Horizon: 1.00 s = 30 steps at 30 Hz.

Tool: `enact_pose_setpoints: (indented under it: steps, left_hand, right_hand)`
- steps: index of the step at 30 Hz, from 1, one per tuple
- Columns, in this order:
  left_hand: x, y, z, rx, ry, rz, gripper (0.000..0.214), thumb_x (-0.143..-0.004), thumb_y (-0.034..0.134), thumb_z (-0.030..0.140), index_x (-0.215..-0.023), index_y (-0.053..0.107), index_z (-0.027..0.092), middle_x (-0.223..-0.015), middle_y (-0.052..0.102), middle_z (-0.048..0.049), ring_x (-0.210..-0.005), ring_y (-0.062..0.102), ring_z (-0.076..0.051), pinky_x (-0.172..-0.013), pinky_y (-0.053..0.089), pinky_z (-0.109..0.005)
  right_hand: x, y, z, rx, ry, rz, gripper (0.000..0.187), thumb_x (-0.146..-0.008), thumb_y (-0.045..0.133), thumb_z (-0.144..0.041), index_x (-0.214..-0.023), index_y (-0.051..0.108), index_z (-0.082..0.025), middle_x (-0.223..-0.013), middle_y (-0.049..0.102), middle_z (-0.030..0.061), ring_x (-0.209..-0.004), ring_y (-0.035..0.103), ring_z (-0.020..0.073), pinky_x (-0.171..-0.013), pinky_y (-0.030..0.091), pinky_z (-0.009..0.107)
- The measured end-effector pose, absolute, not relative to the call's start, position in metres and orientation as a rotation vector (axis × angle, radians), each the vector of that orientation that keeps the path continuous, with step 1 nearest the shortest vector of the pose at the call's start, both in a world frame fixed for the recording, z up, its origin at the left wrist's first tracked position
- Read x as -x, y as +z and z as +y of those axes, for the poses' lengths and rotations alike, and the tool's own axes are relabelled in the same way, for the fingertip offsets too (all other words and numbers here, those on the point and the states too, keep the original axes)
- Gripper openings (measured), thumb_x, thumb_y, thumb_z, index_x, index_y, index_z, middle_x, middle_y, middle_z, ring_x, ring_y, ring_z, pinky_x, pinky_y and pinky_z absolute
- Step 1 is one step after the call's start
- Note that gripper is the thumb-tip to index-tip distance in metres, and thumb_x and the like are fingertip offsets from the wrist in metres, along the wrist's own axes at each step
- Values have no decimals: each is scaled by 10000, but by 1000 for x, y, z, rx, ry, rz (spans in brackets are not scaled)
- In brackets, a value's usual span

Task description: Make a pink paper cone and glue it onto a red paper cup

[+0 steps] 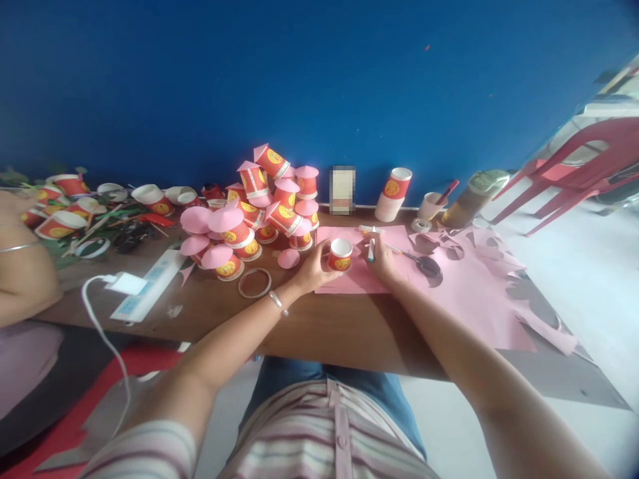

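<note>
Across the counter point(324, 326), past a co-worker's cut-off arm point(24, 279), onto pink paper point(359, 283)! To left hand point(315, 267) and right hand point(383, 263): pinched in the first, a red cup point(341, 255), upright over the paper; gripped in the second, a half-hidden marker point(371, 250)!

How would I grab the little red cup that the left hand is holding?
Probably by the right side of the cup, coming from the right. The left hand already wraps its left side, while the right side is bare. Its round, open rim faces up, so hold the outside wall gently and keep your fingers out of the opening.
</note>
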<state>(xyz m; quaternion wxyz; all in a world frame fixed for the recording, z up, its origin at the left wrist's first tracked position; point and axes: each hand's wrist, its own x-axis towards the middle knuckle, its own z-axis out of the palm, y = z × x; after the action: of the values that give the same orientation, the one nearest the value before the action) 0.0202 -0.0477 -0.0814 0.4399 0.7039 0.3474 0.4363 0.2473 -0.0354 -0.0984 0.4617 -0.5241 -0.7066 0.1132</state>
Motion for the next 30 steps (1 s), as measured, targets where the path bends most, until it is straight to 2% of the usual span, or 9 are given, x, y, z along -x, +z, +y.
enact_pose_setpoints:
  steps: [5,8,12,14,17,20,22,25,30]
  left_hand:
    - [-10,-96,-52,-1657,1131,904,847,-720,866,390,-1418,427,201,-1414,571,-190,-1314,582,-310,-1127,465,-512]
    - [-5,-100,-50,-1587,1191,988,750,-729,833,387,-1356,467,197,-1320,587,-159,-1199,619,-256,-1054,501,-444]
    - [1,-95,-49,-1613,1236,1136,399,-776,758,407,-1048,546,207,-982,615,-39,-908,615,-174,-867,511,-326]
    - [3,-89,-51,-1681,1228,1214,303,-813,713,431,-840,503,214,-805,555,6,-764,541,-147,-769,468,-289]
    - [6,-82,-55,-1760,1191,1245,439,-872,634,483,-661,350,222,-633,379,42,-633,386,-123,-641,360,-274]
    - [5,-80,-57,-1803,1160,1217,516,-906,583,516,-633,255,225,-603,259,48,-600,288,-117,-584,265,-283]
    - [5,-80,-57,-1817,1156,1209,521,-908,581,522,-629,257,223,-600,257,48,-600,282,-115,-585,260,-282]
    - [4,-80,-58,-1839,1150,1197,496,-912,587,508,-618,314,216,-590,313,46,-603,316,-113,-601,289,-277]
    - [5,-80,-60,-1886,1130,1166,453,-913,603,464,-615,380,205,-582,376,51,-594,359,-106,-608,315,-268]
  right_hand:
    - [-250,-92,-48,1273,318,-1764,292,-938,487,-229,-1224,542,-196,-930,728,61,-728,692,190,-763,599,397]
    - [-250,-95,-52,1308,313,-1748,281,-955,503,-283,-1218,543,-191,-943,738,76,-758,700,204,-746,596,397]
    - [-250,-99,-58,1317,273,-1758,309,-957,531,-338,-1225,553,-185,-1022,751,118,-813,717,231,-718,587,381]
    - [-252,-98,-62,1333,219,-1801,318,-959,555,-346,-1239,562,-197,-1058,754,117,-784,710,222,-690,575,357]
    - [-255,-97,-64,1413,105,-1896,270,-953,555,-264,-1213,596,-203,-1068,761,117,-786,712,226,-689,564,346]
    - [-256,-98,-59,1493,11,-1939,310,-906,545,-141,-1201,624,-197,-1143,752,147,-1001,721,278,-816,581,391]
    - [-255,-100,-53,1518,-9,-1970,359,-870,553,-94,-1205,638,-191,-1218,732,168,-1142,685,305,-898,580,423]
    - [-253,-103,-47,1504,14,-2040,407,-838,520,-23,-1182,666,-185,-1241,725,168,-1209,655,303,-972,566,434]
    - [-255,-108,-47,1471,-12,-2063,443,-839,472,-1,-1181,679,-190,-1260,716,152,-1220,644,293,-940,574,405]
